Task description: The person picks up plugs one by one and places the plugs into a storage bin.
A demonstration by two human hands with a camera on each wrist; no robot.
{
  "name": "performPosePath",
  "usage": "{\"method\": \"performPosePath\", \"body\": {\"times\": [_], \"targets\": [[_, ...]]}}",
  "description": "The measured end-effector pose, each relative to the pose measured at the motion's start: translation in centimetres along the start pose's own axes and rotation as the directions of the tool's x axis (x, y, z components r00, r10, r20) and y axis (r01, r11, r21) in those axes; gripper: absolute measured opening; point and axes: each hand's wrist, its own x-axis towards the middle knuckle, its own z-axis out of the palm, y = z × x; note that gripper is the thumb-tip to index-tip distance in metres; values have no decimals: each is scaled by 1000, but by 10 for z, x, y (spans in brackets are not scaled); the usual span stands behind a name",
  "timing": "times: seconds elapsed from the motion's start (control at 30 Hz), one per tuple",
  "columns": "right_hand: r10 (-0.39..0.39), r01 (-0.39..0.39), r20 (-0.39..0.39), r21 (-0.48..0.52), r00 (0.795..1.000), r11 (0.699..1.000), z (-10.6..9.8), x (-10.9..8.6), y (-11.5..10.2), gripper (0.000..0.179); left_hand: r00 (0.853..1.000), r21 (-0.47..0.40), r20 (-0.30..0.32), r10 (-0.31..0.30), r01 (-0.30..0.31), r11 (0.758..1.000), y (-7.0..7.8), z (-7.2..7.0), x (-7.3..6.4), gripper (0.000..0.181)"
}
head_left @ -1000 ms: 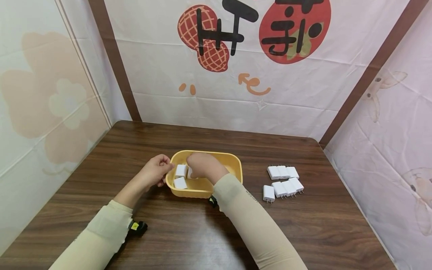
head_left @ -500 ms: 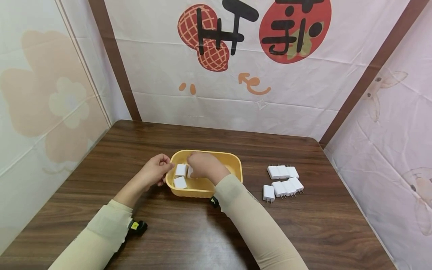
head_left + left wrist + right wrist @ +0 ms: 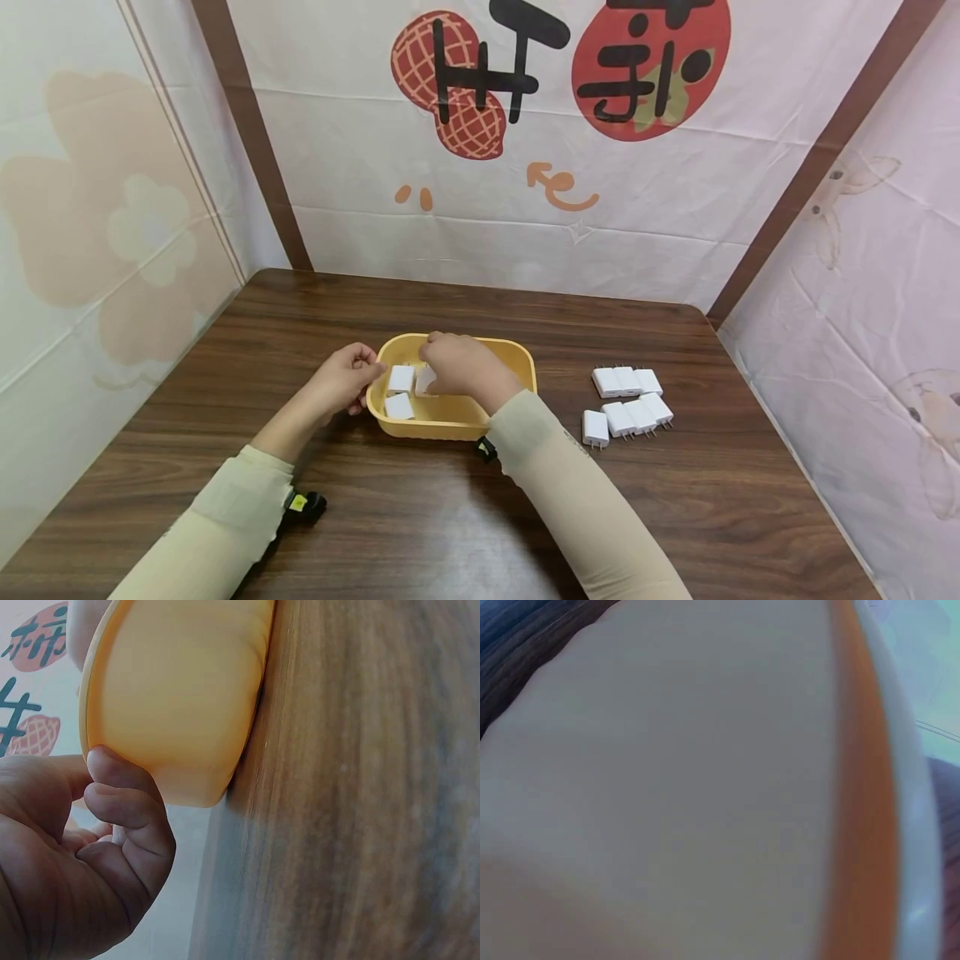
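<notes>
My right hand has shifted slightly rightward, palm down beside 1 white charger, its hold unclear; my left hand, fingers curled, pinches the yellow bin.

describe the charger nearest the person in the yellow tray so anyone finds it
On the brown table, find the yellow tray. Three white chargers show at its left end in the head view; the front charger lies nearest the person, the other two behind.
</notes>
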Motion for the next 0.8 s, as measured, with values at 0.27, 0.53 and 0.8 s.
{"method": "performPosePath", "body": {"times": [0.27, 0.53, 0.8], "targets": [[-17, 16, -35, -35, 999, 999, -2, -12, 5, 43, 1000, 15, -4, -3, 3, 1000, 1, 0, -1, 26], [-40, 34, -58, -91, 998, 995, -10, -23, 1, 47, 1000, 14, -7, -13, 14, 1000, 1, 0, -2, 26], [-33, 22, -99, -114, 995, 993, -13, -39, 1, 49, 1000, 14, -3, -9, 9, 1000, 2, 0, 0, 28]]}}
